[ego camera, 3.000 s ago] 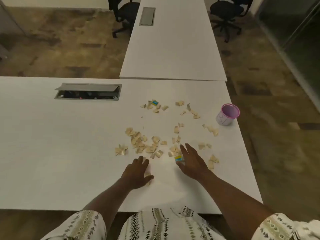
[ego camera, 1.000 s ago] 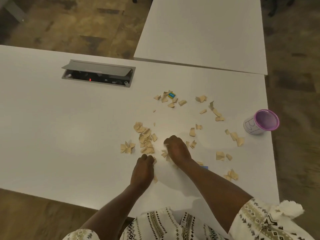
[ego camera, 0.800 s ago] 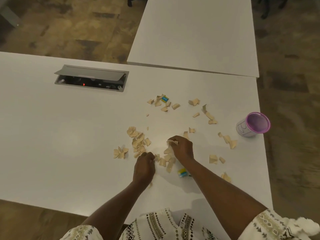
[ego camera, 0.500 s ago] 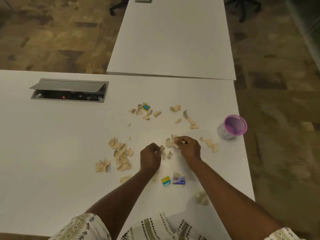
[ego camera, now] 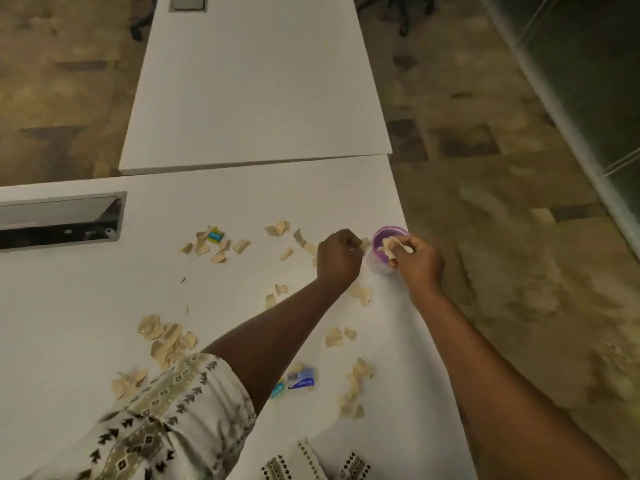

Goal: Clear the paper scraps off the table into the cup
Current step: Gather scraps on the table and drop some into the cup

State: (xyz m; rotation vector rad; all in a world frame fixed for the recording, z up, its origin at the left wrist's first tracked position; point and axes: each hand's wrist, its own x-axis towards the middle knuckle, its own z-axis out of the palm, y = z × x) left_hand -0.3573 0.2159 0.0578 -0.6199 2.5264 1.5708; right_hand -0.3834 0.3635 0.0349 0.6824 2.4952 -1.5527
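Observation:
A small cup (ego camera: 383, 250) with a purple rim stands near the right edge of the white table (ego camera: 86, 299). My right hand (ego camera: 417, 262) is closed on tan paper scraps and holds them over the cup's mouth. My left hand (ego camera: 339, 258) is a fist just left of the cup, with scraps showing at its fingertips. Several tan scraps (ego camera: 166, 337) lie in loose piles across the table, and more scraps (ego camera: 355, 386) lie near the front.
Small blue and yellow wrappers (ego camera: 300, 378) lie near the front and another wrapper (ego camera: 215, 235) at the back. An open cable hatch (ego camera: 59, 220) sits at the left. A second white table (ego camera: 256, 81) adjoins behind. The table edge and floor lie right of the cup.
Both hands gathered scraps at the middle of the table, closed on them and travelled right to the cup. The view swung to the right with them.

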